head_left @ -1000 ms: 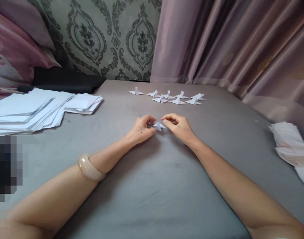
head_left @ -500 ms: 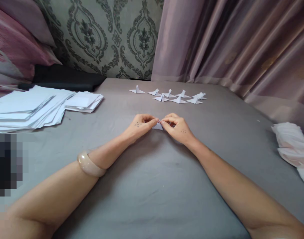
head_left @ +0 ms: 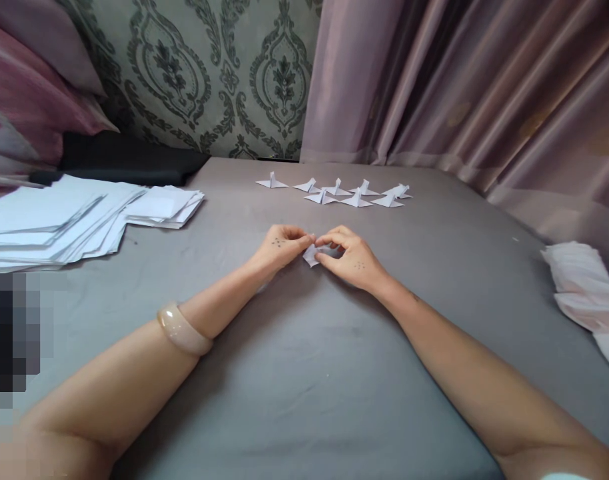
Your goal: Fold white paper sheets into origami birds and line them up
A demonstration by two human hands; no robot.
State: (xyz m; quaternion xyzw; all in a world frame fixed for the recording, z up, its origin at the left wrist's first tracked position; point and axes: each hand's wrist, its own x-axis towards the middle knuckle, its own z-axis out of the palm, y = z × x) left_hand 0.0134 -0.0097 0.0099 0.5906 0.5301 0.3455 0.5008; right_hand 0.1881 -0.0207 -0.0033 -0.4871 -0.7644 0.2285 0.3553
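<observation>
The hands had been drawn closer since the earlier frame. The small folded paper piece (head_left: 310, 255) was pinched between the left hand (head_left: 280, 245) and right hand (head_left: 352, 259) on the grey bed sheet (head_left: 304, 373), the finished paper birds (head_left: 334, 193) lying at twelve o'clock; a crease seemed to be pressed.

Bed centre: left hand (head_left: 280, 247) and right hand (head_left: 352, 259) meet around the folded paper (head_left: 312, 254).
Far edge: row of paper figures (head_left: 334, 193).
Left edge: paper stack (head_left: 74, 217).
Right edge: cloth (head_left: 584, 293).
</observation>
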